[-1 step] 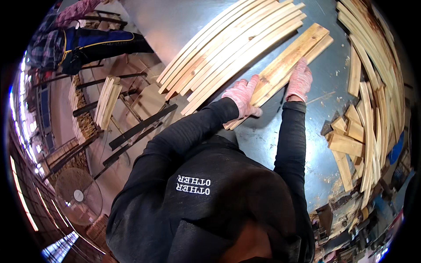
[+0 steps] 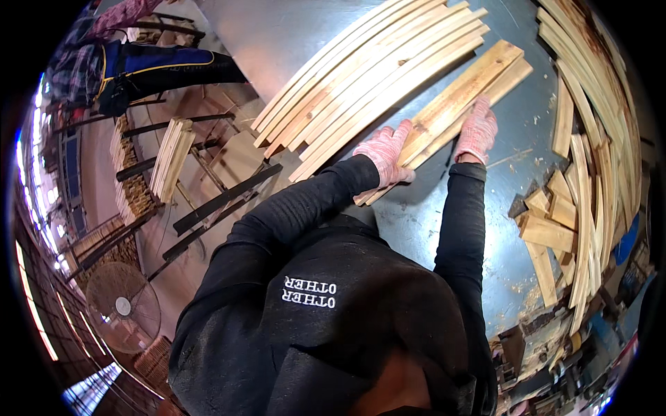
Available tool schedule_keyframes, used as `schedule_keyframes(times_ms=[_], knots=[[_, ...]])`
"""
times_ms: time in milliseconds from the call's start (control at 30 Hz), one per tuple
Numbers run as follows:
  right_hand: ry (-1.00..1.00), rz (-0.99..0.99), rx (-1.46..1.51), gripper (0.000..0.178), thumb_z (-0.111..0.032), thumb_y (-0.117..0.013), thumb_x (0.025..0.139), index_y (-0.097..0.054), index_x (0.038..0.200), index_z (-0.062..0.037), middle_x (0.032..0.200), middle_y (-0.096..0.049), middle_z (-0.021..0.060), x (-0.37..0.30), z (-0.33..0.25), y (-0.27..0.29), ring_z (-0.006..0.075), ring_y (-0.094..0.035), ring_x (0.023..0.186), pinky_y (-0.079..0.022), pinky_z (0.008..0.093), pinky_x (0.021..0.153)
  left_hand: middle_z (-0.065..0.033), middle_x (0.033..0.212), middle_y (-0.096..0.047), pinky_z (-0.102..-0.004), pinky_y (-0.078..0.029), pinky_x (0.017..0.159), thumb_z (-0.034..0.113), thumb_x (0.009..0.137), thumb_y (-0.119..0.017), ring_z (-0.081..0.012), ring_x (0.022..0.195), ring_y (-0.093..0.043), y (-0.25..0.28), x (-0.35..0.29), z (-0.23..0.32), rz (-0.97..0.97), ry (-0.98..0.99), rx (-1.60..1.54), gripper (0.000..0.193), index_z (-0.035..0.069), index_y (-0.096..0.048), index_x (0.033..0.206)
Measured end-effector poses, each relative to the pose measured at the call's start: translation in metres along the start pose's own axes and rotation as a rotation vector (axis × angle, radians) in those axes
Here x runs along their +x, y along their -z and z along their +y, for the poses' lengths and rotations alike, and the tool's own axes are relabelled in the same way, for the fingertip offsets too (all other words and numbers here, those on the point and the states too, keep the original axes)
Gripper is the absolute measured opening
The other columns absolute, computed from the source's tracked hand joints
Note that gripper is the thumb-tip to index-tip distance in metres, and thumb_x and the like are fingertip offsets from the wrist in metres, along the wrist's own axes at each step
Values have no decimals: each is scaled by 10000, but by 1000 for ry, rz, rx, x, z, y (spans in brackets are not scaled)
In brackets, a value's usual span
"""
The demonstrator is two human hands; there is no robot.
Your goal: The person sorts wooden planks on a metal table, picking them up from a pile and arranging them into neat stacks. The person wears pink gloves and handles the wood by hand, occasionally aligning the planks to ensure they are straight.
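Two pale wooden boards (image 2: pixel 451 104) lie side by side on the metal table (image 2: pixel 430 208), slanting away to the right. The right-hand board (image 2: pixel 510 78) sits slightly apart from the other at its far end. Wearing a pink-and-white knitted glove, my left hand (image 2: pixel 383 154) is closed across their near part and hides some of it. My right hand (image 2: pixel 476 133), gloved alike, grips the outer edge of the right-hand board about midway along; its fingertips rest on the wood. Left of the boards is a row of curved wooden strips (image 2: pixel 368 83).
More curved strips (image 2: pixel 586 62) are heaped along the table's right side, with short offcuts (image 2: pixel 548 232) beside them. Sawdust lies near the heap. At far left are a person in a plaid top (image 2: pixel 73 76), black metal rails (image 2: pixel 229 197), stacked wood (image 2: pixel 172 159) and a fan (image 2: pixel 123 306).
The right-hand board has shifted slightly to the right at its far end, and my right hand has moved a little toward me. My left hand stays nearly in place.
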State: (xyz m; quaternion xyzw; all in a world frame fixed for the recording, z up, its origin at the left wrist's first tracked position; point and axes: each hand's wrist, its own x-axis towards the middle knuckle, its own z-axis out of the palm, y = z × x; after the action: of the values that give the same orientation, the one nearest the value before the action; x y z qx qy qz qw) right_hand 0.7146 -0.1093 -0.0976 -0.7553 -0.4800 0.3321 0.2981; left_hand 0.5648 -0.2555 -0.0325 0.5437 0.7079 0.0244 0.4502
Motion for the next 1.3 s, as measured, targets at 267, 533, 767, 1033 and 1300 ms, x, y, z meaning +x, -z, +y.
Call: schedule_keyframes(times_ms=[267,533,767,1033,1300], knots=[[120,-184,-53,484,-365,-440,996,-583,1106,85,1049,-646,271,-8,-24,-25,415,-610,998,-473,447,854,-222,1240,-531,-394,-413,1022,221,749,-703,-358,1166,-523,33,-74,-27,299,-200,-136,798,19,-362,1441],[-32,-771,1153,411,-275,-526,967,-462,1269,-3,1085,-607,138,-82,-77,3,225,-604,1033,-517,350,850,-253,1254,-541,-427,-424,1004,317,718,-758,-397,1144,-538,43,-57,3,415,-161,-78,801,-35,-449,1367],[516,-789,163,519,-134,-621,896,-453,1374,-21,1053,-672,127,-71,-57,42,214,-635,945,-514,327,856,-202,1552,-253,-552,-235,1150,360,736,-758,-361,1435,-273,130,-11,-1,823,-787,603,908,94,-319,1484],[549,-252,167,542,-263,-655,919,-475,1391,-66,1301,-590,180,52,-95,129,243,-561,1213,-470,337,985,-17,867,-599,-362,-512,640,170,734,-645,-227,816,-616,257,13,-29,640,-676,1029,210,167,-606,940],[253,66,-1184,1018,-703,-616,738,-334,1470,-54,1483,-334,253,190,30,147,410,-297,1394,-193,610,1103,-166,1055,-636,-459,-476,810,280,841,-686,-361,976,-619,253,76,-187,666,274,423,368,57,-576,1112]])
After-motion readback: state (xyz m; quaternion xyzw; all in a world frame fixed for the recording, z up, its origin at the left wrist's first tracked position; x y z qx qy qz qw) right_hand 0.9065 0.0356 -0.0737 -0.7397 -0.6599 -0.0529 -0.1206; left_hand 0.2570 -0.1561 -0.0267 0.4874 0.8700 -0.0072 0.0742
